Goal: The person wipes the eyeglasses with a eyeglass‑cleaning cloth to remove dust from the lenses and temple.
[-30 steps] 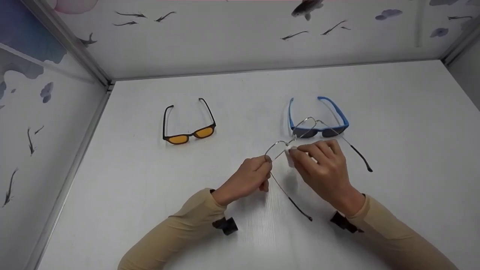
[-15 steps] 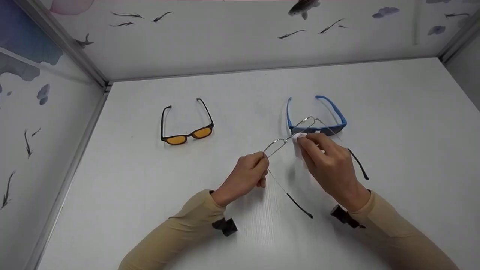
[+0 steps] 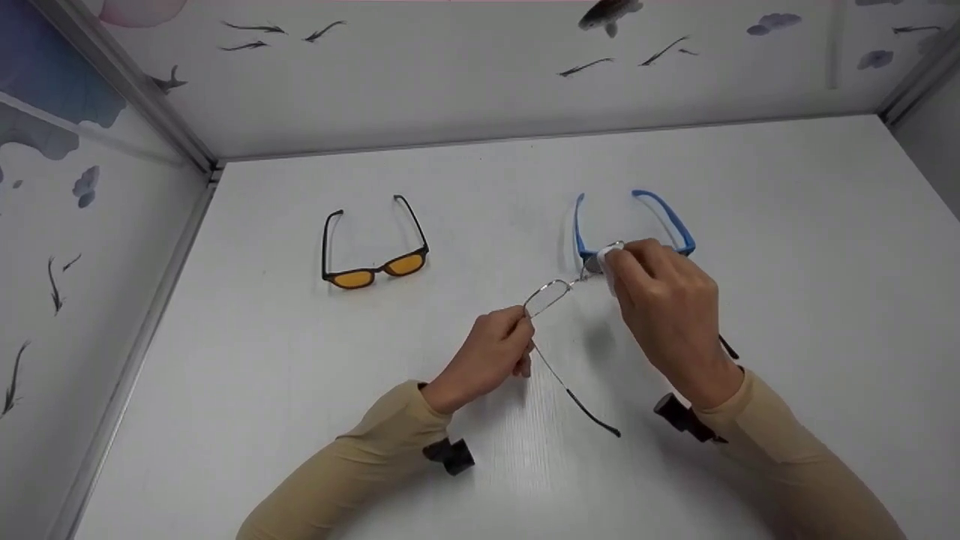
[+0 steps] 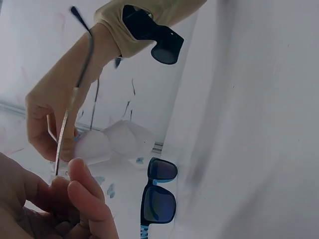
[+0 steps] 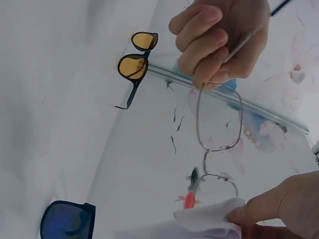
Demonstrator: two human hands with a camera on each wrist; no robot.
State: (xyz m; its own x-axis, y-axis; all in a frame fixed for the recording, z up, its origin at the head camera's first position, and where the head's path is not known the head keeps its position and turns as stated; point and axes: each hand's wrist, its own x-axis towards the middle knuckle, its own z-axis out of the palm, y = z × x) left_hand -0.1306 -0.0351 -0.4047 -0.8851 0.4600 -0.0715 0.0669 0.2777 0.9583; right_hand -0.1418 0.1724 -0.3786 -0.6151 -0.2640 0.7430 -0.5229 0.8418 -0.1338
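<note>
Silver wire shapes the eyeglasses (image 3: 556, 281) in the head view, held up in front of the person above a white table (image 3: 247, 360); the left hand (image 3: 491, 346) pinches their near end between thumb and bent fingers, with barely a gap, while the right hand (image 3: 667, 319) has its fingertips closed on a white cloth (image 3: 608, 274) at the other lens. Their front runs diagonally, from the left hand up toward the right hand, and one thin temple slopes down to the lower right, ending in a dark, curved tip. Behind the right hand lie sunglasses (image 3: 670, 215) with a smooth blue frame; well to the left, black-framed glasses (image 3: 379, 271) with amber lenses rest with temples unfolded. In the left wrist view, the slender metal temple rises from the left hand's curled fingers, and the cloth hangs in soft folds by the right hand. In the right wrist view, the front stretches downward from the left hand's pinch, one rounded rim in full view, the second partly hidden by the cloth, which the right thumb presses.
</note>
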